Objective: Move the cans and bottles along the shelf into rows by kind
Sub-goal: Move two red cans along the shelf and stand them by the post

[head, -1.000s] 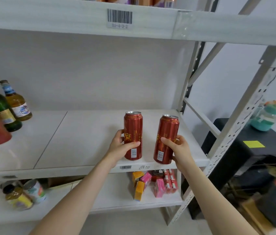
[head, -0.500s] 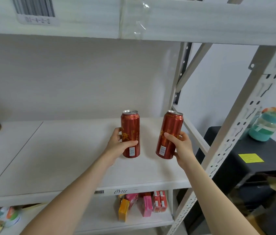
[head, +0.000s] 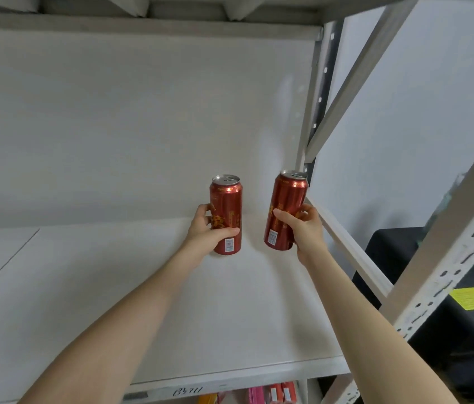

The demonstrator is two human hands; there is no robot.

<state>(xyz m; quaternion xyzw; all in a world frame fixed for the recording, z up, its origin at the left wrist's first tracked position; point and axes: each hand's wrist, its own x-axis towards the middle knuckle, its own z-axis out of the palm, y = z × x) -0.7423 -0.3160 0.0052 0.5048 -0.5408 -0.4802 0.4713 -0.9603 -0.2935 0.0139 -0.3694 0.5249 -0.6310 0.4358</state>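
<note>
Gripping upright red can (head: 226, 205), left hand (head: 205, 231); tilted red can (head: 286, 205), right hand (head: 307, 233), near rack's cross-brace (head: 352, 250).

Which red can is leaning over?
The right-hand can, gripped by the right hand, leans with its top tipped rightward; the left-hand can, in the left hand, is upright.

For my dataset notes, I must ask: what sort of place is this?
Probably a stockroom or shop storage area. The perforated metal upright and white shelf are plain racking, a handwritten code marks the shelf edge, and the left hand and right hand hold matching red drinks, the left can and right can.
</note>
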